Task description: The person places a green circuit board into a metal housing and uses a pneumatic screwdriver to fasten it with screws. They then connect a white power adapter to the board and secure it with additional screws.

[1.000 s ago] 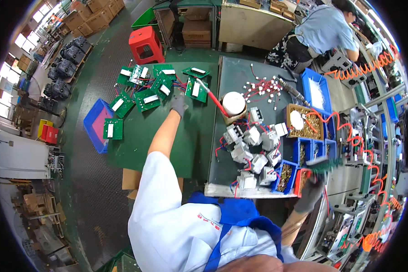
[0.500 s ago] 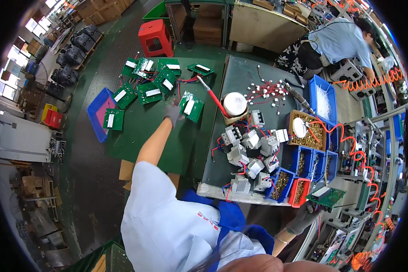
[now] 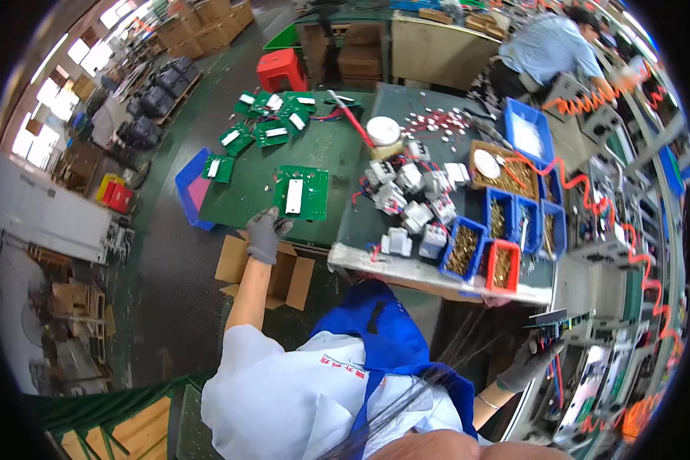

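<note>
My left hand [image 3: 263, 236], in a grey glove, pinches the lower left corner of a green circuit board [image 3: 314, 195] above the green tabletop. That board carries a long white block. Off to the right, past the table's corner, my right hand [image 3: 530, 366], also gloved, is closed on a second circuit board [image 3: 579, 319], seen nearly edge-on. Red and blue wires [image 3: 560, 387] hang below it. Further back on the green table lies a group of similar boards [image 3: 272, 134], several overlapping. One more board [image 3: 218, 169] rests at the edge of a blue tray [image 3: 185, 184].
Grey breakers with wires [image 3: 415, 216] crowd the right-hand table. Beside them are blue bins [image 3: 462, 270], a red bin [image 3: 503, 267] and a carton of brass parts [image 3: 506, 180]. An open cardboard box [image 3: 299, 284] stands below the green table. A person [image 3: 548, 50] works at the back right.
My left hand has drawn back toward me, bringing a board off the far part of the green table. My right hand remains at the right, its board now tilted edge-on.
</note>
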`<move>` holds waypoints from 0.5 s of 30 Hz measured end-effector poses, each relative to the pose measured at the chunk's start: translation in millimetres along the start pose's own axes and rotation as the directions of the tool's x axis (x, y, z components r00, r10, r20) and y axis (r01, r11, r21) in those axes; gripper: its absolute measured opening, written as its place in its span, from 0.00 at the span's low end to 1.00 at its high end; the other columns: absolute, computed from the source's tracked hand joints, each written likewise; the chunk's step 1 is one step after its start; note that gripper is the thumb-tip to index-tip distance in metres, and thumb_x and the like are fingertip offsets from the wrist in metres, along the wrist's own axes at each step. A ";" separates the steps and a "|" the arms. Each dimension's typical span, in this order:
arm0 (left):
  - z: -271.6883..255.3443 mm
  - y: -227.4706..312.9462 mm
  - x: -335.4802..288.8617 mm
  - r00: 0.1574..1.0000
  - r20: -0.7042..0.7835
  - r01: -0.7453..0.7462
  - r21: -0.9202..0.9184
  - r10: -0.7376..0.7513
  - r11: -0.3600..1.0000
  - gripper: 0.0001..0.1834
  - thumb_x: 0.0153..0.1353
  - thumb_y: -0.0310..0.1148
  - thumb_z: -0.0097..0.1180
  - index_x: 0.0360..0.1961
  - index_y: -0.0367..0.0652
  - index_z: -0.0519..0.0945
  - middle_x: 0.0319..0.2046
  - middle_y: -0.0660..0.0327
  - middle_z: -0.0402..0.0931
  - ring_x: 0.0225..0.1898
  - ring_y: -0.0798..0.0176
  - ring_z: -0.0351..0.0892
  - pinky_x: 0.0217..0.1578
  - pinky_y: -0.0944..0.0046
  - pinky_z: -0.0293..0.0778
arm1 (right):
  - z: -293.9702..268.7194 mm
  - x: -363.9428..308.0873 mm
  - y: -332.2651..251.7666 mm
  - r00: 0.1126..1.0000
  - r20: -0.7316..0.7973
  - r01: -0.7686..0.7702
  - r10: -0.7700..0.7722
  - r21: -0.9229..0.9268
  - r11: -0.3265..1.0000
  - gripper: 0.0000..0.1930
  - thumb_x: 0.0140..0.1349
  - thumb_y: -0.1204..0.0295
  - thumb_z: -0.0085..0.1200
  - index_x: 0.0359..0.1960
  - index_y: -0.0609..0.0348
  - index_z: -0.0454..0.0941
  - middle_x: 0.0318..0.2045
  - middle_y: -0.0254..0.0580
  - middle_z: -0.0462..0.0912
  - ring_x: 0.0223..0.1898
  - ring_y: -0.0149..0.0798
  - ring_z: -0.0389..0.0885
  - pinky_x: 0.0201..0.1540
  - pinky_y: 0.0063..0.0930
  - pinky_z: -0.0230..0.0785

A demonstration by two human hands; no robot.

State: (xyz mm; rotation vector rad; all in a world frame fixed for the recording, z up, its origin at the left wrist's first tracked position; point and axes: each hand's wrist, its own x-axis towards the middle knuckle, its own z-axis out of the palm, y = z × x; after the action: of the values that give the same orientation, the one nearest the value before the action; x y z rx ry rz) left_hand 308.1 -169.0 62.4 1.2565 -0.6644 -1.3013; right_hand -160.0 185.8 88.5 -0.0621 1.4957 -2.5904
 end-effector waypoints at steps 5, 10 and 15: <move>61.0 -6.5 -83.6 0.954 0.299 -0.055 0.079 0.029 0.995 0.10 0.57 0.30 0.55 0.39 0.37 0.76 0.32 0.58 0.77 0.27 0.62 0.78 0.24 0.65 0.75 | -106.6 6.4 -64.5 0.988 0.112 -0.118 0.102 0.144 0.983 0.24 0.61 0.74 0.49 0.60 0.57 0.63 0.53 0.44 0.70 0.52 0.40 0.71 0.52 0.37 0.70; 144.0 -39.3 -168.5 0.678 0.735 -0.131 0.096 0.018 0.987 0.13 0.66 0.33 0.44 0.45 0.34 0.73 0.34 0.61 0.75 0.30 0.69 0.71 0.26 0.74 0.71 | -165.9 -3.2 -154.2 0.952 -0.103 0.247 -0.288 -0.295 0.923 0.22 0.57 0.82 0.52 0.55 0.59 0.71 0.39 0.36 0.76 0.36 0.29 0.73 0.37 0.18 0.67; 241.0 -103.3 -230.1 0.520 0.834 0.124 0.141 -0.185 0.982 0.14 0.66 0.34 0.46 0.43 0.33 0.75 0.35 0.57 0.78 0.30 0.67 0.77 0.22 0.73 0.70 | -245.7 2.4 -249.5 0.810 -0.341 0.325 -0.477 -0.416 0.849 0.12 0.62 0.71 0.52 0.45 0.60 0.79 0.28 0.27 0.73 0.23 0.17 0.64 0.21 0.11 0.54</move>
State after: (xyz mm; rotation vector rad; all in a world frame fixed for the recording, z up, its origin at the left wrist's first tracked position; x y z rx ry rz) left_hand 1.4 -5.8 93.3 0.6458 -1.3084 -2.0831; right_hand -216.5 518.9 180.6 0.1927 2.3200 -2.7499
